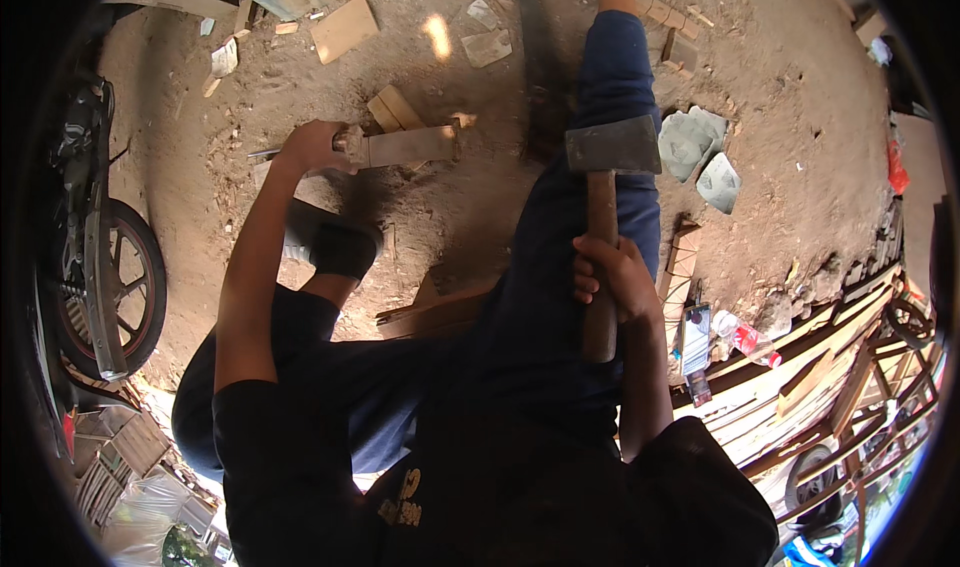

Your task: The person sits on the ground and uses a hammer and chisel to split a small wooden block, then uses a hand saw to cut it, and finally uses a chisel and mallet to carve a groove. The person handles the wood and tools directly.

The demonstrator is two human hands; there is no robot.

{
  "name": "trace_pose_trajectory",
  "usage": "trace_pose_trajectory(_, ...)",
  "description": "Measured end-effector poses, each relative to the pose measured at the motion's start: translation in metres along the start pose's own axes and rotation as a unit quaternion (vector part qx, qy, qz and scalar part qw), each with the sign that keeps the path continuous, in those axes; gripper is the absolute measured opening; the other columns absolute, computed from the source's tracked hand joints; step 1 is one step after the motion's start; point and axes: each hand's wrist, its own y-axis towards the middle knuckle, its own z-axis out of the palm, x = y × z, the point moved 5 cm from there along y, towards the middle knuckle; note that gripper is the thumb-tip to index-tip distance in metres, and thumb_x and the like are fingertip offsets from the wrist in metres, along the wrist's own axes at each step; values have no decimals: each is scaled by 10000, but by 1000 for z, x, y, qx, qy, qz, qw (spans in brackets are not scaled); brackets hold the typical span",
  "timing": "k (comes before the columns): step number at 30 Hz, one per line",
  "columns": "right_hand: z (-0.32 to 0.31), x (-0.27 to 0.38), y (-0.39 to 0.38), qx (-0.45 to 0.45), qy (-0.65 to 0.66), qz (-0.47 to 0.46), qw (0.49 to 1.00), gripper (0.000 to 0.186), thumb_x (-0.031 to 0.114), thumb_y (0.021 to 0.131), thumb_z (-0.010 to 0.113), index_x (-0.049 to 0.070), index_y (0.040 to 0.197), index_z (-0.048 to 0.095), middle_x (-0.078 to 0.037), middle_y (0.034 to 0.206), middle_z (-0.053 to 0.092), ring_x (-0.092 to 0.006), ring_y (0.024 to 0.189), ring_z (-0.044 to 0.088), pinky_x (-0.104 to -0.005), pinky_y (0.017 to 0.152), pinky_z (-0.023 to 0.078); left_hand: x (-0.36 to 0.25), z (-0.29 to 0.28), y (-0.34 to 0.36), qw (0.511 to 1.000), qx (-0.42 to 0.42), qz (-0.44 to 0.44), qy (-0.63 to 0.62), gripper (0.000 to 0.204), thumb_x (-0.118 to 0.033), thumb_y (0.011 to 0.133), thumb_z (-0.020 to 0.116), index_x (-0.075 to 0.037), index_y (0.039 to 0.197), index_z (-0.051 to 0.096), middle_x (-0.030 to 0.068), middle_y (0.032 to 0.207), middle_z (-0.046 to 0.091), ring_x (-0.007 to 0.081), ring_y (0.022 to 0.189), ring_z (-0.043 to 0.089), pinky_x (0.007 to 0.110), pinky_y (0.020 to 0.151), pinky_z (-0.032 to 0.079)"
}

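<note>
Remotely I see the left hand with fingers curled around a wood piece, the right hand around a hatchet, dirt floor between (the black shirt bears pale lettering).

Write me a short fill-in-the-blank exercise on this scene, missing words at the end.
1. The right hand grips the hatchet by its ____.
2. A clear plastic ____ with a red cap lies toward the picture's right.
3. A motorcycle wheel stands near the picture's ____ edge.
4. The person's trousers are dark ____.

Missing words: handle; bottle; left; blue.
</note>
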Motion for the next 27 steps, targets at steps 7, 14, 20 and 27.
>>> trace_pose_trajectory(7, 0, -2, 3, 8, 1, -8, 1000, 161, 119, 859, 618, 42, 838, 477, -29, 631, 474, -120, 462, 459, -288, 428, 399, 4, 44, -10, 990, -87, -41, 99, 562, -297, 630, 765, -91, 1124, 594, 160, 944, 670, 351, 945, 642, 440, 837, 519)
trace_pose_trajectory(14, -2, -3, 2, 7, 9, -13, 1000, 169, 120, 858, 621, 42, 821, 477, -33, 623, 478, -121, 461, 465, -289, 428, 401, -4, 49, -13, 991, -56, -63, 104, 519, -430, 603, 784, -37, 925, 678, 182, 934, 671, 349, 924, 648, 445, 823, 523)
trace_pose_trajectory(20, -4, -2, 2, 12, 11, -9, 1000, 168, 118, 856, 623, 43, 821, 477, -34, 622, 479, -121, 463, 465, -285, 428, 400, -5, 56, -18, 993, -77, -81, 41, 586, -486, 567, 803, -32, 917, 684, 194, 951, 668, 353, 910, 650, 462, 812, 521)
trace_pose_trajectory(27, -2, -2, 4, 21, 0, -6, 1000, 147, 136, 883, 601, 75, 825, 481, -8, 613, 446, -89, 449, 430, -258, 413, 374, -13, 39, -25, 983, -153, -69, 68, 533, -455, 644, 778, -32, 953, 683, 200, 928, 677, 357, 904, 658, 446, 826, 526)
